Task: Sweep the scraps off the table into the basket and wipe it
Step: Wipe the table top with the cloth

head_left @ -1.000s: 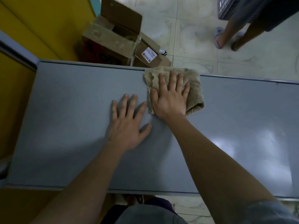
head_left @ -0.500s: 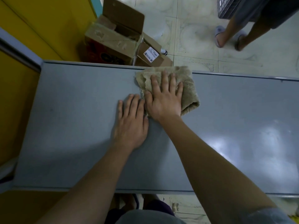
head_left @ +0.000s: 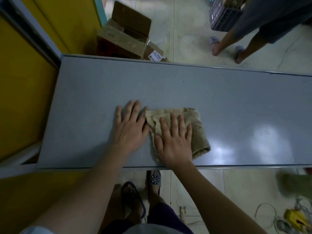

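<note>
Cloth [head_left: 195, 132] under flat right hand [head_left: 175, 142], now nearer bench [head_left: 236, 102] front edge; left hand [head_left: 130, 129] flat alongside, fingers straight.

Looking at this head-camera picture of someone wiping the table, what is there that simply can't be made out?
- Table under the cloth: hidden by the cloth and the right hand pressing it; any scraps beneath cannot be told.
- Table's right end: cut off by the picture edge.
- Dark crate, top right: cut by the top edge and a bystander; its contents are unclear.
- Green shape, lower right: blurred.
- Carton label: too small to read.
</note>
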`<move>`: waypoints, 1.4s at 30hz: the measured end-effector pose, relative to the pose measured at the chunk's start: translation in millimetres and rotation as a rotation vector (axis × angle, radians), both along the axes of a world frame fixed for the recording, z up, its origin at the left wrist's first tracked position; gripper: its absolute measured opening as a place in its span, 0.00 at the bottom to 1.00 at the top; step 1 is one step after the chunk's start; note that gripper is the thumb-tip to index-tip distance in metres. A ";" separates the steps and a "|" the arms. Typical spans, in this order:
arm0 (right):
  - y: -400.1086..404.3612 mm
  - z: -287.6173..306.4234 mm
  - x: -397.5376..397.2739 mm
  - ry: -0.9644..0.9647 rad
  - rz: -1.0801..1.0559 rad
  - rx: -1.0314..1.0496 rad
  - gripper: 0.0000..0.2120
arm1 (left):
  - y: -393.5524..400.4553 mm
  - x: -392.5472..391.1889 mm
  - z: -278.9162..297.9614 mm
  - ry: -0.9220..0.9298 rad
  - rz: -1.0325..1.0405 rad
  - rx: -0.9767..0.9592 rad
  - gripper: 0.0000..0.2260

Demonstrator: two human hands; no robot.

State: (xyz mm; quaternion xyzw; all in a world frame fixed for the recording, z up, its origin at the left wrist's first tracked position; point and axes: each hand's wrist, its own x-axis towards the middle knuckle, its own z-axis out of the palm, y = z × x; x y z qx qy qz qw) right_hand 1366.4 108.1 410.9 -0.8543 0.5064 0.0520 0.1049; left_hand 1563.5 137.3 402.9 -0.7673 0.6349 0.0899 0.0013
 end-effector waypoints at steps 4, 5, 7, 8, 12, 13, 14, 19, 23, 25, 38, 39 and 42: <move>42.4 -1.2 4.6 0.019 0.011 -0.002 0.32 | 36.1 8.5 -0.2 -0.001 -0.027 0.012 0.32; 48.3 -1.6 7.7 0.025 0.007 0.004 0.33 | 43.1 11.2 0.3 0.005 -0.028 0.009 0.31; 53.3 -2.2 15.2 0.037 -0.006 0.013 0.33 | 55.5 17.4 1.1 0.020 -0.015 0.002 0.30; 53.1 -2.3 19.8 0.044 -0.007 0.015 0.33 | 61.1 21.7 1.4 0.021 0.004 -0.002 0.29; 41.4 1.8 42.0 0.042 0.040 0.034 0.34 | 73.3 43.3 3.4 0.000 0.107 0.009 0.30; 35.3 2.7 48.6 0.040 0.047 0.041 0.34 | 72.9 47.7 4.4 -0.002 0.133 0.015 0.30; 27.5 3.1 56.1 0.035 0.042 0.046 0.34 | 71.1 51.8 4.9 -0.003 0.155 0.024 0.31; -36.4 5.1 105.4 0.023 -0.023 0.056 0.35 | 53.5 75.9 3.9 0.007 0.264 0.060 0.35; -89.9 2.7 137.1 0.016 -0.028 0.046 0.35 | 41.4 98.4 4.3 -0.008 0.234 0.102 0.36; -114.3 1.2 151.6 0.012 -0.024 0.036 0.35 | 41.4 100.4 5.5 -0.020 0.214 0.099 0.36; -168.3 2.5 223.8 0.016 0.055 0.009 0.36 | 45.7 99.0 11.2 -0.069 0.196 0.078 0.36; -162.3 2.9 222.7 0.011 0.077 0.016 0.36 | 45.4 99.1 10.9 -0.063 0.201 0.073 0.35; -126.1 2.5 211.7 -0.029 0.161 0.029 0.35 | 44.5 99.9 9.8 -0.055 0.214 0.047 0.30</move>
